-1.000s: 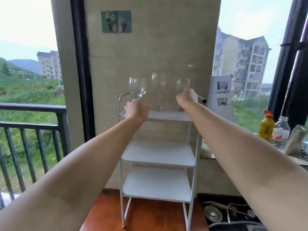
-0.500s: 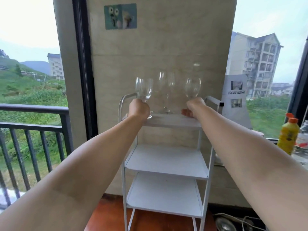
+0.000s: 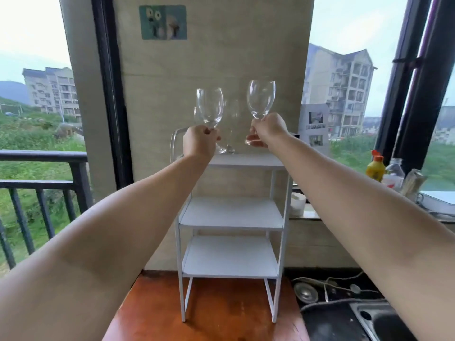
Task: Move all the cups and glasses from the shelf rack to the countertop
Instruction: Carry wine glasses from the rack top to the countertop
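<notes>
Head view looks down my two bare arms toward a white three-tier metal shelf rack [image 3: 231,212] standing against a beige wall panel. My left hand [image 3: 200,143] has its grip curled round the stem of a clear stemmed wine glass [image 3: 210,108], held upright with its foot just above the rack's top shelf. My right hand [image 3: 267,129] has its grip pinching the stem of a second clear wine glass [image 3: 261,99], upright and raised clear of the shelf, its foot showing below my fingers. Between the two, a third clear wine glass [image 3: 232,129] stands on the top shelf, partly hidden behind the left one. To the right, a stone counter [image 3: 307,215] carries a yellow bottle with an orange cap [image 3: 375,167] and a clear plastic bottle [image 3: 394,173].
</notes>
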`<state>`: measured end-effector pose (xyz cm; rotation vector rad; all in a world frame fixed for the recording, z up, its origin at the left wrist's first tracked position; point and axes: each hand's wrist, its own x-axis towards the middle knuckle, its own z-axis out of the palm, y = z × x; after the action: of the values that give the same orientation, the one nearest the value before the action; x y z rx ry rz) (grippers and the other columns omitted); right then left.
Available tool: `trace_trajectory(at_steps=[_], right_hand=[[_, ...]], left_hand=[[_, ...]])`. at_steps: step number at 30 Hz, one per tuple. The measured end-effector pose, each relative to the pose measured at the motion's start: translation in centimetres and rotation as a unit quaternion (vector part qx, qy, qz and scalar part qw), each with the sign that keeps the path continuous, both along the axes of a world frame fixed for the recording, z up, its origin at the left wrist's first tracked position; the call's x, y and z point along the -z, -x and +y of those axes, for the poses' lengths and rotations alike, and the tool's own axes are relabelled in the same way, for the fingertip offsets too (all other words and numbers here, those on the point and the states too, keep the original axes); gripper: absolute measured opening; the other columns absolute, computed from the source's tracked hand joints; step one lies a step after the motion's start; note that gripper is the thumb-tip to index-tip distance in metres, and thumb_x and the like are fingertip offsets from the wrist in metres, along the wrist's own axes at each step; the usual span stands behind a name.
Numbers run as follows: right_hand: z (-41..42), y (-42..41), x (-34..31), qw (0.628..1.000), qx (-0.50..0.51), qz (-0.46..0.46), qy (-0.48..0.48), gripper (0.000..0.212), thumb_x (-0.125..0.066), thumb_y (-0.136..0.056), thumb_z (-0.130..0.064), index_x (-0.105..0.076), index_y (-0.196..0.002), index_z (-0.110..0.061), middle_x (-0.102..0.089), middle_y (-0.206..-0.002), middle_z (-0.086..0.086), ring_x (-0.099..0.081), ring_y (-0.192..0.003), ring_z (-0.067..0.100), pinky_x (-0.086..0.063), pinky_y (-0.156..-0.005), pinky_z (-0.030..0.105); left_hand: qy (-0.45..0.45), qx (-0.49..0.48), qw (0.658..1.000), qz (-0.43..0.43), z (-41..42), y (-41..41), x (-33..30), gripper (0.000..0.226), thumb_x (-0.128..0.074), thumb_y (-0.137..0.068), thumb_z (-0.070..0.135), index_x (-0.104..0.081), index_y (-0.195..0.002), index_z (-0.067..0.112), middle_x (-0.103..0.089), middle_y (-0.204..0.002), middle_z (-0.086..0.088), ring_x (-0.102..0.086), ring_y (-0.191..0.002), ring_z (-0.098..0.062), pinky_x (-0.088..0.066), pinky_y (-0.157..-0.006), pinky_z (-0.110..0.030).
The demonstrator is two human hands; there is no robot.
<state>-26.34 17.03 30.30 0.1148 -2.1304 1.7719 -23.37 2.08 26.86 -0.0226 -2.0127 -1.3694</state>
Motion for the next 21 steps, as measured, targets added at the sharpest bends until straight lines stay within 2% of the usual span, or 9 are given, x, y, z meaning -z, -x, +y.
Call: trace_trajectory(at_steps=[1,3,5,7,10,12,16,21], right_hand=[[0.1,-1.6,0.2,1.000,0.006,0.009,-0.012,0.015,-0.046,-0.095,-0.010,-0.057,-0.090,-0.001,-0.058,-0.079,0.011,-0.063,-0.040,0.013,-0.044,-0.033,0.018],[0.6,-5.3,1.3,0.999,0.028,0.024,-0.033,0.019,-0.046,-0.095,-0.012,-0.058,-0.083,-0.003,-0.060,-0.081,0.010,-0.065,-0.051,0.017,-0.047,-0.036,0.020],[1.2,-8.0,2.6,0.997,0.053,0.036,-0.050,0.020,-0.045,-0.096,-0.013,-0.056,-0.081,-0.004,-0.061,-0.081,0.011,-0.064,-0.049,0.015,-0.047,-0.036,0.021],[1.9,-10.5,4.5,0.991,0.097,0.048,-0.084,0.019,-0.045,-0.098,-0.016,-0.055,-0.089,-0.002,-0.063,-0.080,0.012,-0.063,-0.046,0.012,-0.049,-0.037,0.025],[4.7,-16.3,9.1,0.969,0.188,0.032,-0.158,0.020,-0.045,-0.098,-0.019,-0.056,-0.091,-0.004,-0.069,-0.085,0.015,-0.070,-0.065,0.026,-0.059,-0.060,0.044],[6.7,-20.3,12.2,0.957,0.211,-0.008,-0.197,0.020,-0.044,-0.099,-0.021,-0.053,-0.088,-0.007,-0.069,-0.085,0.016,-0.071,-0.072,0.031,-0.058,-0.069,0.050],[11.6,-27.5,17.8,0.927,0.265,-0.094,-0.247,0.024,-0.045,-0.096,-0.027,-0.056,-0.095,-0.006,-0.069,-0.089,0.021,-0.068,-0.081,0.039,-0.056,-0.075,0.051],[16.8,-36.6,24.5,0.892,0.325,-0.188,-0.250,0.028,-0.040,-0.098,-0.024,-0.056,-0.099,-0.002,-0.070,-0.095,0.026,-0.067,-0.089,0.041,-0.054,-0.081,0.046]], left_hand=[[-0.001,0.007,1.000,0.004,0.2,-0.8,0.3,0.024,-0.056,-0.086,0.017,-0.076,-0.084,0.004,-0.075,-0.091,-0.015,-0.061,-0.076,-0.031,-0.044,-0.068,-0.029],[-0.001,0.030,1.000,0.006,0.7,-3.1,1.4,0.023,-0.059,-0.086,0.017,-0.075,-0.082,0.002,-0.075,-0.089,-0.014,-0.061,-0.073,-0.025,-0.050,-0.073,-0.032],[-0.002,0.050,0.999,0.004,1.3,-4.9,2.7,0.021,-0.061,-0.086,0.017,-0.075,-0.080,0.003,-0.075,-0.087,-0.014,-0.059,-0.069,-0.020,-0.053,-0.076,-0.034],[-0.006,0.077,0.997,-0.016,1.9,-6.7,4.1,0.019,-0.061,-0.086,0.018,-0.074,-0.079,0.006,-0.075,-0.086,-0.012,-0.059,-0.064,-0.019,-0.054,-0.078,-0.035],[0.020,0.124,0.990,-0.062,4.0,-11.2,7.6,0.019,-0.061,-0.088,0.019,-0.074,-0.085,0.006,-0.073,-0.084,-0.008,-0.062,-0.066,-0.020,-0.052,-0.076,-0.031],[0.033,0.155,0.983,-0.092,5.7,-13.7,10.1,0.019,-0.061,-0.089,0.020,-0.073,-0.086,0.005,-0.071,-0.082,-0.009,-0.065,-0.077,-0.025,-0.052,-0.077,-0.033],[0.091,0.219,0.959,-0.156,9.8,-19.0,15.8,0.025,-0.060,-0.089,0.021,-0.071,-0.090,-0.001,-0.073,-0.090,-0.018,-0.066,-0.090,-0.032,-0.050,-0.078,-0.035],[0.153,0.285,0.922,-0.212,14.8,-25.8,22.3,0.020,-0.061,-0.087,0.019,-0.069,-0.083,0.001,-0.071,-0.090,-0.019,-0.063,-0.092,-0.031,-0.035,-0.069,-0.026]])
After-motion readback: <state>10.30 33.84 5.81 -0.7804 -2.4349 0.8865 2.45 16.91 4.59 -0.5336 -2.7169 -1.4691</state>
